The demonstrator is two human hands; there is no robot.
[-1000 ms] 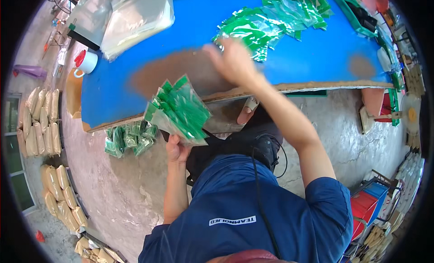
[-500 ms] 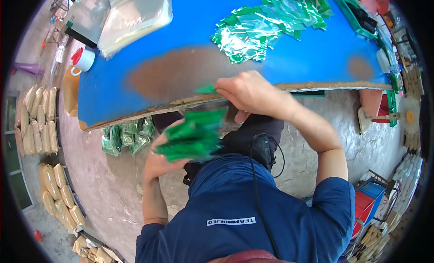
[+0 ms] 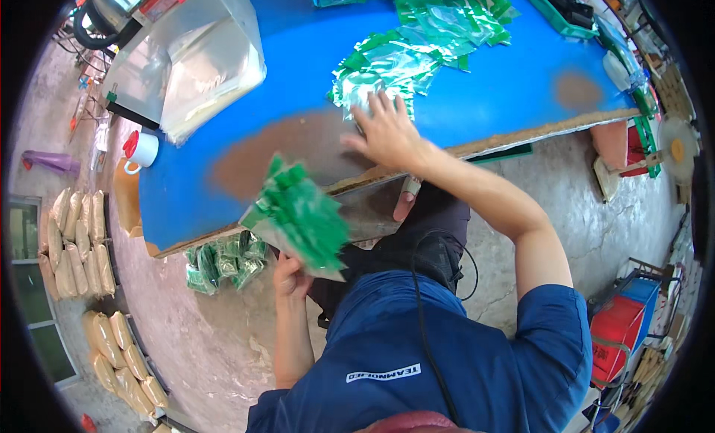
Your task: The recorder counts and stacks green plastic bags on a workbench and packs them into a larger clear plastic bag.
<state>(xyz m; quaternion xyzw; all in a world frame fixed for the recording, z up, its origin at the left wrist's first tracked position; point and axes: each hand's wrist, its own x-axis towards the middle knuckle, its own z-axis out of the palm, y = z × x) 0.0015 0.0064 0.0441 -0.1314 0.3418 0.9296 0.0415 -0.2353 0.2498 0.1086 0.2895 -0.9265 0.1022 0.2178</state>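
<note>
Left hand point(image 3: 290, 273): fingers clenching a fanned stack of green packets point(image 3: 302, 221), sitting just below the blue surface point(image 3: 298, 68) edge, at 7 o'clock of the right hand point(image 3: 387, 135). Right hand: fingers spreading released, pressing flat on the surface, touching the loose green packets point(image 3: 387, 64) lying at its 12 o'clock.
</note>
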